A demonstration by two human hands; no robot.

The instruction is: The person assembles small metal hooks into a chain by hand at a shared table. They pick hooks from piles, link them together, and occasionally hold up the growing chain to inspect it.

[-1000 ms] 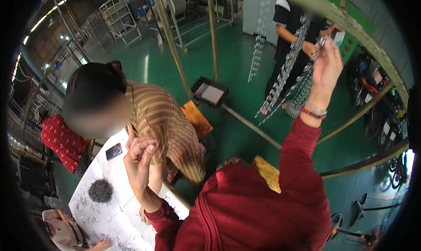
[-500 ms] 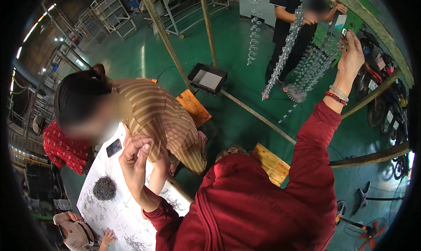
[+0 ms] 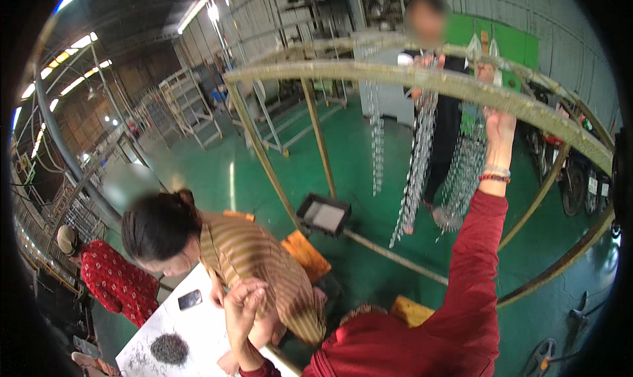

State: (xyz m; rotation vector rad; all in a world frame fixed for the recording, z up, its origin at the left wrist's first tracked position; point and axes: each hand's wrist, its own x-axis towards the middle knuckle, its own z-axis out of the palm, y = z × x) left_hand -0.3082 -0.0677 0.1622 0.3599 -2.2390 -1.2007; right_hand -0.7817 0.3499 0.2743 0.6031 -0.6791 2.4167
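Head view: right hand (image 3: 499, 123) has risen, gripping the rack bar (image 3: 461, 87); left hand (image 3: 242, 304) stays closed.

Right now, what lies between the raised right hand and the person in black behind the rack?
In the head view, the right hand reaches the rack's curved bar; between it and the person in black hang silvery strings of small metal parts.

One head-worn fisheye view looks forward and down across the green floor (image 3: 369, 179), close over a red-sleeved arm raised to an overhead rack bar (image 3: 422, 80); the white counter (image 3: 198, 331) sits low left.
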